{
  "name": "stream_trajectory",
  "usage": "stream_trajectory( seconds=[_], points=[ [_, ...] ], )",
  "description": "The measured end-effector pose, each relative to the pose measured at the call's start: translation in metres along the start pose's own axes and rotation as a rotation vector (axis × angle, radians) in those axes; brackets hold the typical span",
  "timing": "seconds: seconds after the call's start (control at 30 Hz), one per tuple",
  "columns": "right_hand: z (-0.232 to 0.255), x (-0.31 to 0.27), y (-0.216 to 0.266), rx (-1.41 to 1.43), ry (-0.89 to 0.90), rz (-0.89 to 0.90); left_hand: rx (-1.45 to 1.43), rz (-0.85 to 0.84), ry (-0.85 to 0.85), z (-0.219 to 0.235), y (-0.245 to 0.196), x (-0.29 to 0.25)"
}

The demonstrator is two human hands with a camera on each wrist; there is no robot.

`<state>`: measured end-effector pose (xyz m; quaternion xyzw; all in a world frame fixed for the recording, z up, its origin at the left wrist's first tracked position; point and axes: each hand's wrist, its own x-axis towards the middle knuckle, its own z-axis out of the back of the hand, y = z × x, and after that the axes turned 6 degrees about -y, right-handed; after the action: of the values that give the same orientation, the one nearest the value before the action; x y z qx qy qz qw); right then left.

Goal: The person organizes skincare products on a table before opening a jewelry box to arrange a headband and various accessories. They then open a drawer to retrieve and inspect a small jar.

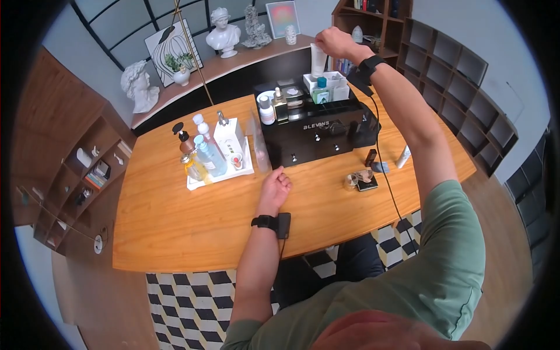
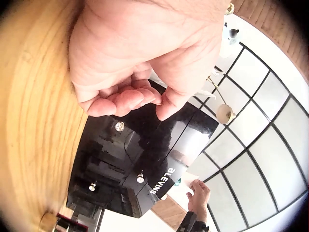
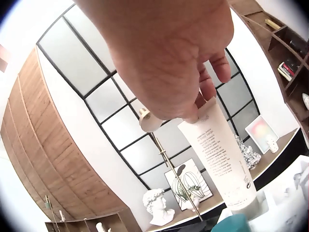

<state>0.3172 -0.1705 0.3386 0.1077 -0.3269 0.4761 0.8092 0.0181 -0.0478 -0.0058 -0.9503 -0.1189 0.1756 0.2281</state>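
Observation:
In the head view my right hand is raised above the back of the black BLEVINS organizer. Its thumb and fingers pinch the top end of a white squeeze tube, which hangs upright with its lower end at the white divided tray on the organizer. A teal-capped bottle stands just in front of the tube. My left hand rests on the wooden table before the organizer's lower left corner, fingers loosely curled with nothing in them. Silver-knobbed drawer fronts face that hand.
Left of the organizer, a white tray carries several pump bottles and a white dispenser. Small cosmetics, including a black compact and a white stick, lie at the right. A cable runs down from the right wrist.

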Motion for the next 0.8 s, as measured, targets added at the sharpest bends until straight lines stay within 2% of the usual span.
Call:
stream_trajectory(
  seconds=[0.07, 0.13, 0.27, 0.33, 0.53, 0.8],
  points=[
    [-0.007, -0.002, 0.001, 0.002, 0.015, -0.005, -0.007, -0.006, -0.012, -0.001, 0.001, 0.0],
    [-0.01, -0.003, 0.0, -0.095, 0.089, 0.08, -0.011, -0.013, -0.019, 0.0, 0.001, 0.003],
    [-0.021, -0.004, -0.002, -0.018, 0.157, 0.083, -0.002, -0.006, -0.002, 0.003, 0.0, 0.005],
    [-0.025, -0.007, -0.003, 0.013, 0.143, 0.192, -0.005, -0.003, -0.004, 0.004, 0.001, 0.005],
    [-0.046, -0.006, -0.009, 0.105, 0.209, 0.048, 0.019, -0.005, 0.006, 0.002, -0.001, 0.003],
    [-0.052, -0.009, -0.014, 0.133, 0.214, 0.134, 0.001, -0.015, -0.012, 0.001, 0.001, 0.004]
  ],
)
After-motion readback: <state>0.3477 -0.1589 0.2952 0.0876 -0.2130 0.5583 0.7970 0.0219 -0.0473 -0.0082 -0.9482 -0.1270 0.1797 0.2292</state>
